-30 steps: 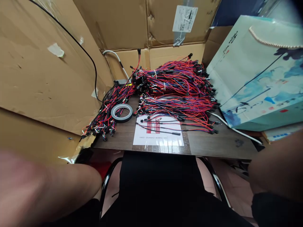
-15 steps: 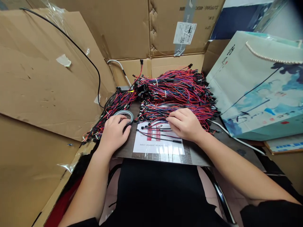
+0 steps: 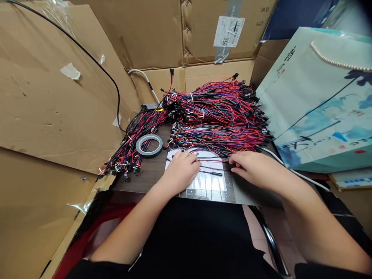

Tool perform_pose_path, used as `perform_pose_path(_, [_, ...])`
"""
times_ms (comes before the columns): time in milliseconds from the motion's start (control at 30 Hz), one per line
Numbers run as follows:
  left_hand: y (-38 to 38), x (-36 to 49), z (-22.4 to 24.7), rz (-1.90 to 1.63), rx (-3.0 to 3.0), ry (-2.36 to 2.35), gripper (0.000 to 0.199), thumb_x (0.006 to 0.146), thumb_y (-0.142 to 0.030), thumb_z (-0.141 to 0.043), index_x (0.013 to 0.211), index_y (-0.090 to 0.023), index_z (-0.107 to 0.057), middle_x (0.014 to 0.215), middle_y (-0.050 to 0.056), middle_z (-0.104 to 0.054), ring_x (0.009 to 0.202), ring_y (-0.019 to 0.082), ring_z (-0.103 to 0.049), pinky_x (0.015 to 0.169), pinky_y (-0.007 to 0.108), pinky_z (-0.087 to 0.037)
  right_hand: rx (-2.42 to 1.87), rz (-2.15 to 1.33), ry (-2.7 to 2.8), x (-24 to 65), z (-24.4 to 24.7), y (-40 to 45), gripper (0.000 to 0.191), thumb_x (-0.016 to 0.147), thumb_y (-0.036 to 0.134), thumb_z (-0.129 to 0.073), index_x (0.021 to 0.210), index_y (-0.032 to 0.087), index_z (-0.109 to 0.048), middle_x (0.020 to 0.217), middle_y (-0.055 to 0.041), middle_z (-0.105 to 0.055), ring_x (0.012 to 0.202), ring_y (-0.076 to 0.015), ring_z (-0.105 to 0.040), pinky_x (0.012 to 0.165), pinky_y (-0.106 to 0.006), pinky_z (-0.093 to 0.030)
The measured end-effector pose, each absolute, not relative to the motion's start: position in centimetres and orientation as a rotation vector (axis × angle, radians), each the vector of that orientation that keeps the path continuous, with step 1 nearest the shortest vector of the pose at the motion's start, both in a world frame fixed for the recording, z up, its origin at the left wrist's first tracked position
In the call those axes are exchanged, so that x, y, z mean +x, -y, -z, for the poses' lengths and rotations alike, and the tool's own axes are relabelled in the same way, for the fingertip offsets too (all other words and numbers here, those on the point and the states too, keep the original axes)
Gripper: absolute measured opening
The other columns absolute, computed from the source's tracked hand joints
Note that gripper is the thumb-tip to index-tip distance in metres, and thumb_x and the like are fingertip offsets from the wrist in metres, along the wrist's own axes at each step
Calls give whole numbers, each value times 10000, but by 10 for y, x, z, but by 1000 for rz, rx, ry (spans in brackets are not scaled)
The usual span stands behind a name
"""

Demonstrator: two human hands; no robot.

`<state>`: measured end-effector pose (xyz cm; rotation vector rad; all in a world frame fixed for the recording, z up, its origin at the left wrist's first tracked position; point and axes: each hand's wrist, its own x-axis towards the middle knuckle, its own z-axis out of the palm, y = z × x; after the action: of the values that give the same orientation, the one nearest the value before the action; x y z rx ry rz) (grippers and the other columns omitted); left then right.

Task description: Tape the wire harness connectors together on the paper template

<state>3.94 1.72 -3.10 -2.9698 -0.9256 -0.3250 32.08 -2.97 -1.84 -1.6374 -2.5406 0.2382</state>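
We've got skinny wires [image 3: 217, 135] heaped mid-frame, one round tape roll [image 3: 149, 154] centre-left, left hand [image 3: 181, 174] and right hand [image 3: 247, 166] apart, grips unclear

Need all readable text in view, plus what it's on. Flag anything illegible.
"QTY": back cardboard box.
Letters above it: likely "G.W.", too blurred to be sure.
White label on that box: too small.
Paper bag: brush-style characters, not clearly legible.
Paper sheet, partly covered by the left hand: nothing legible.
Blue print below the bag: too blurred.
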Motion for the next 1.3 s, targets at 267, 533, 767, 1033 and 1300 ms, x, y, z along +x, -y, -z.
perform_pose_path(267, [-20,50,34,175,-2968,965,188,997,-220,-435,944,-155,-604,999,75,-633,951,238,-557,806,382,-395,-1633,28,2431,325,55,59,177,976,216,-435,884,175,-581,894,-80,-606,861,-211,-526,804,-346,-420])
perform_pose_path(533, [-18,49,31,374,-3070,1130,181,1009,-196,-378,1009,-155,-554,969,61,-641,902,203,-577,822,351,-435,-1656,-39,2226,314,51,66,199,993,324,-461,1095,196,-574,985,-56,-645,886,-185,-606,787,-310,-436])
perform_pose_path(767, [-22,49,41,453,-3068,1015,272,1018,-322,-435,962,-184,-663,876,48,-644,880,191,-599,817,335,-442,-1673,112,2249,311,58,64,216,1002,300,-450,979,221,-650,882,-37,-633,816,-166,-592,738,-291,-408])
perform_pose_path(1033, [-24,32,40,420,-3065,1009,218,996,-259,-477,938,-181,-672,913,44,-673,894,186,-599,829,330,-438,-1646,40,2225,314,64,65,223,998,280,-457,869,183,-611,870,-56,-630,840,-180,-567,778,-302,-430])
perform_pose_path(1300, [-8,25,31,257,-2976,1055,216,999,-222,-400,1010,-179,-611,940,69,-650,889,215,-585,800,349,-455,-1633,19,2191,311,62,69,181,971,323,-513,980,208,-654,960,-49,-665,914,-187,-607,838,-314,-458])
